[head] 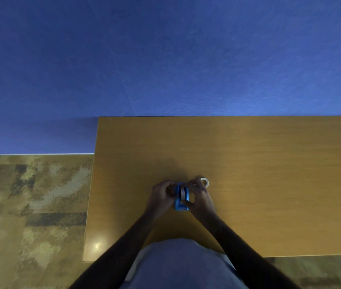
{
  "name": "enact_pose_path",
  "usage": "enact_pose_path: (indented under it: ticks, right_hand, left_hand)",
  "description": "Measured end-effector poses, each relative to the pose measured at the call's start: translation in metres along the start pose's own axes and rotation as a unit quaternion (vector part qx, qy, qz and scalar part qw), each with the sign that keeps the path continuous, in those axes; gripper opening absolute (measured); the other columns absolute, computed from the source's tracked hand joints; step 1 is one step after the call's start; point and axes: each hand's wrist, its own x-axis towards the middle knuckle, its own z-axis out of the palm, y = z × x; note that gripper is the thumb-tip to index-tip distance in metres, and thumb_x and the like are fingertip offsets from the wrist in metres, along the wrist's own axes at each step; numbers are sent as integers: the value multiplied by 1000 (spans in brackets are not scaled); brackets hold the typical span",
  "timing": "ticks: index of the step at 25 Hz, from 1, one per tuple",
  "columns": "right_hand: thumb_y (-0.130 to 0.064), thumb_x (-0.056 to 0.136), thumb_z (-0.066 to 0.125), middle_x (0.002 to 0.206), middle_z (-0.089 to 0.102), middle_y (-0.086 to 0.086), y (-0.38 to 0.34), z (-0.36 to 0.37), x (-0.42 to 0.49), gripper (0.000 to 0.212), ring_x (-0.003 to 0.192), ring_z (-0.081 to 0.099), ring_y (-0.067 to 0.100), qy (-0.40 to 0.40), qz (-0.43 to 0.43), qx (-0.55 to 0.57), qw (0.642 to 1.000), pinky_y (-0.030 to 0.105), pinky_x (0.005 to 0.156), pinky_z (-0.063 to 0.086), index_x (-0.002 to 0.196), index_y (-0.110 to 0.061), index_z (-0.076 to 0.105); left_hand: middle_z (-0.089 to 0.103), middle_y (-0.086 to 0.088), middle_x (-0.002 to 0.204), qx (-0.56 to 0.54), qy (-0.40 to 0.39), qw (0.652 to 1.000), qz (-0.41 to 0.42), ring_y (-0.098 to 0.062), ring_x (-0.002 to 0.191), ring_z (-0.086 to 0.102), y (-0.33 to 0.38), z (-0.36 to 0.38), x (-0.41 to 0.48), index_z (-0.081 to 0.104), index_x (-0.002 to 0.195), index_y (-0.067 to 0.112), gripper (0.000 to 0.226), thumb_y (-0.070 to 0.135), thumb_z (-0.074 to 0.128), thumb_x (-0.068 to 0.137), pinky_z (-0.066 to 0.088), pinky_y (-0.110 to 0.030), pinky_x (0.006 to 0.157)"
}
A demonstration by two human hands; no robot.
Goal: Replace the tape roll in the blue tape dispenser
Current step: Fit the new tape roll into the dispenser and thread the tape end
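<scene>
Blue wall (165, 55) fills the upper half of the view. Below it, wooden table (259, 174), its far edge against the wall, its left edge running down toward the viewer. Patterned brown floor (29, 205) to the left of the table, a white baseboard strip (40, 154) where floor meets wall.

Person's torso in a light shirt (182, 265) at the bottom centre, at the table's near edge. Both forearms, dark-sleeved or in shadow (cannot tell which), reach forward and converge over the table.

Left hand (161, 197) curled against the left side of the blue tape dispenser (181, 202), fingers bent inward over its far end. Contact looks firm, but the fingertips are hidden behind the knuckles, so what exactly they press on cannot be told.

Right hand (199, 197) closed around the dispenser's right side: fingers arch over the top toward the roll, thumb low against the near right flank.

Dispenser sits on the table between the two hands, long axis pointing toward the viewer, cutter end nearest. A tape roll (183, 193) stands on edge in its cradle, the pale band showing between the blue side walls, directly under the right fingertips.

Second tape roll (205, 182), whitish ring, lies flat on the table just beyond the right hand, partly hidden by the knuckles. Touching or apart: cannot tell.
</scene>
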Motion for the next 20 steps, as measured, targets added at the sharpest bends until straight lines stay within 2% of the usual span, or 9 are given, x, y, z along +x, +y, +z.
enact_pose_path:
  ticks: [4, 5, 7, 8, 10, 13, 16, 20]
  right_hand:
    - [-10, 73, 94, 133, 61, 6, -4, 0, -6, 72, 113, 71, 31, -12, 21, 23, 999, 53, 84, 63, 139, -19, 69]
    - [-11, 71, 95, 133, 61, 6, -5, -1, -8, 73, 110, 71, 31, -7, 35, 40, 999, 53, 84, 63, 139, -19, 68]
    - [-9, 67, 97, 128, 62, 5, -9, 2, -14, 72, 101, 70, 29, 41, 81, 99, 991, 50, 80, 62, 131, -17, 68]
    - [-7, 66, 98, 123, 64, 7, -11, 4, -17, 66, 96, 68, 29, 76, 115, 136, 981, 47, 77, 61, 125, -13, 68]
    - [-6, 71, 97, 109, 70, 12, -15, 6, -23, 48, 85, 65, 28, 116, 214, 217, 945, 42, 69, 56, 109, -8, 68]
    - [-17, 85, 88, 92, 72, 18, -20, 6, -29, 19, 74, 65, 26, 77, 358, 336, 867, 35, 55, 50, 91, -9, 71]
    - [-28, 91, 84, 82, 73, 9, -27, 6, -31, 24, 65, 63, 22, 50, 413, 385, 824, 28, 49, 44, 95, -4, 78]
    - [-37, 91, 84, 77, 78, 1, -39, 6, -29, 32, 64, 61, 20, 42, 451, 427, 783, 28, 53, 44, 97, -6, 82]
  left_hand:
    - [78, -8, 120, 19, -13, 999, 42, -23, 109, 75, -1, -1, -10, 75, 126, 9, 48, -2, 84, 81, 63, -37, 94]
    - [75, -8, 123, 31, -11, 998, 55, -23, 111, 74, -1, -1, -13, 73, 129, 9, 51, -2, 84, 80, 62, -35, 94]
    - [68, -7, 127, 66, -6, 995, 69, -25, 115, 70, 0, 0, -18, 71, 132, 12, 58, -3, 83, 78, 57, -33, 94]
    - [65, -7, 131, 81, -11, 994, 70, -27, 119, 68, 1, 1, -20, 69, 135, 14, 61, -3, 81, 77, 57, -39, 97]
    - [59, -9, 139, 115, -26, 990, 71, -29, 126, 64, 3, 1, -21, 66, 141, 16, 66, -1, 78, 78, 55, -46, 103]
    - [57, -9, 139, 132, -34, 986, 93, -30, 126, 64, 5, 1, -21, 66, 141, 18, 64, 3, 77, 80, 56, -46, 104]
    - [61, -9, 133, 115, -30, 986, 116, -29, 121, 65, 5, 1, -19, 72, 133, 15, 52, 4, 78, 82, 57, -48, 101]
    - [64, -10, 125, 101, -29, 988, 117, -29, 112, 68, 5, 1, -17, 77, 121, 10, 38, 18, 86, 86, 58, -49, 93]
